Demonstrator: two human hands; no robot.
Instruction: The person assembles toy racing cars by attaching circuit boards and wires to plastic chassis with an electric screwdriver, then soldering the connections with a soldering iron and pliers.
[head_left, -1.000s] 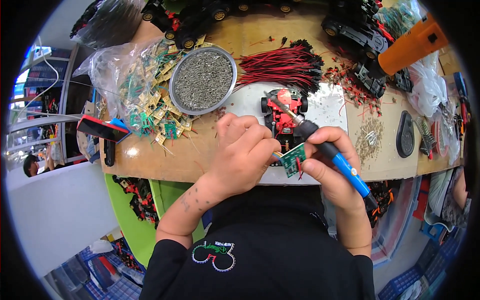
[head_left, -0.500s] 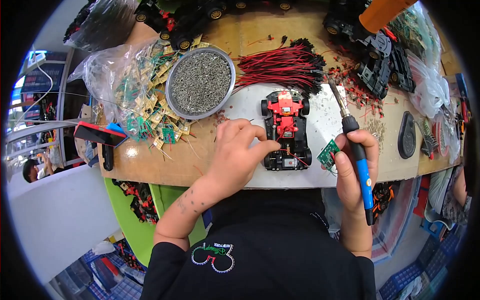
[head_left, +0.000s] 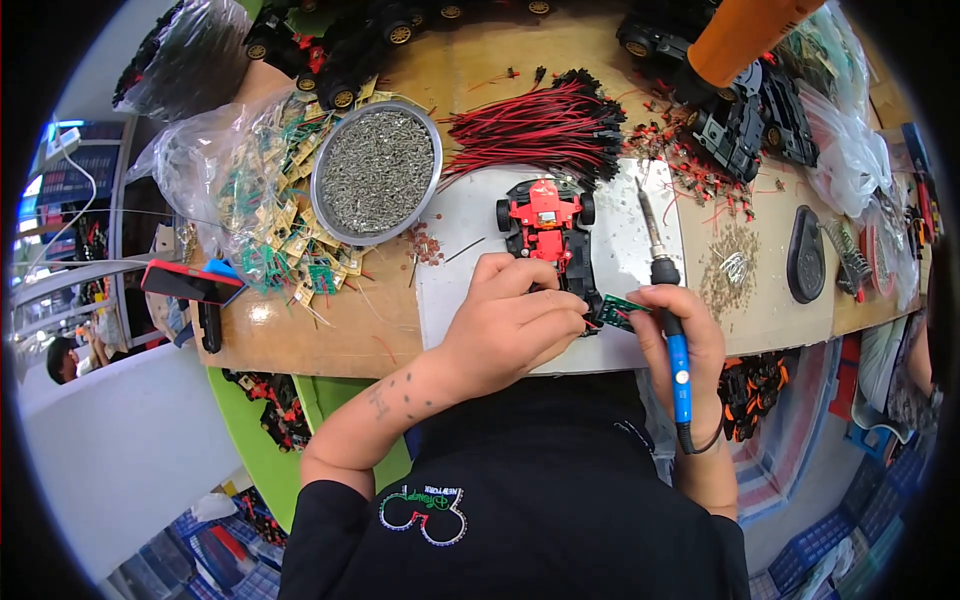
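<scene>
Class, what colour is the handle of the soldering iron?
The handle is blue, with a black front grip; it shows best in the head view.

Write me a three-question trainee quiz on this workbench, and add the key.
1. Which hand holds the soldering iron?
2. True or false: the round bowl stands to the right of the central red-and-black car chassis.
3. Choose one. The held circuit board is:
(a) red
(b) green
(c) white

Key:
1. The right hand.
2. False; the bowl stands to its left.
3. b
</scene>
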